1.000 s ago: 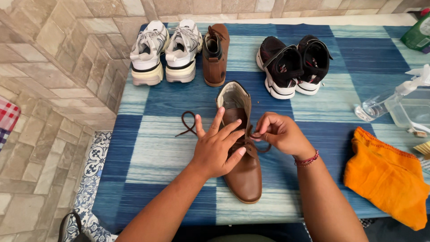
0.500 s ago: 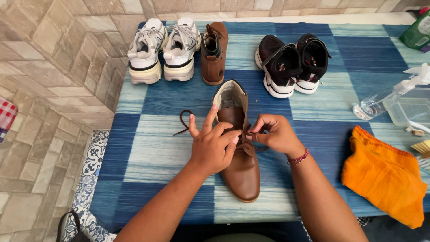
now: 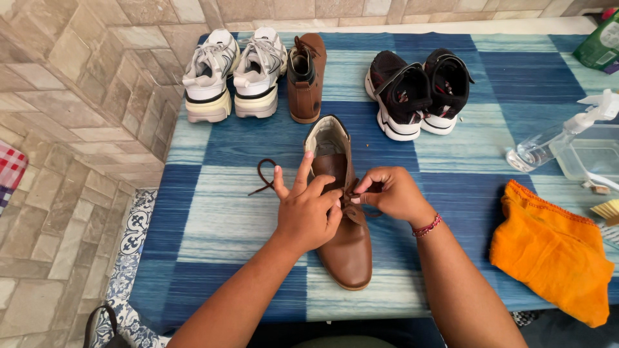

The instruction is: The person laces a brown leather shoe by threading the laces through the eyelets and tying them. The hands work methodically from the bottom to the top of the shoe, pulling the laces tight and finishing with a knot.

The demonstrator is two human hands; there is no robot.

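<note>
1. On the blue checked cloth (image 3: pixel 213 219) lies a brown boot (image 3: pixel 348 245), toe towards the person.
2. The left hand (image 3: pixel 306 209) pinches its brown lace (image 3: pixel 263 177).
3. The right hand (image 3: pixel 390 193) pinches the lace at the eyelets.

A green package (image 3: pixel 601 45) stands at the far right corner of the blue checked mat (image 3: pixel 213 219), cut off by the picture's edge; it has a lighter label panel on its face and a small pink-red part at its top. Nearer, at the right edge, a clear spray bottle (image 3: pixel 554 138) with a white trigger head lies on its side, nozzle end pointing right. Just beside it, touching or nearly so, sits a clear plastic tub (image 3: pixel 590 158), shallow and rectangular, with rounded corners. No signs or screens are in sight, and no other labels can be made out.
</note>
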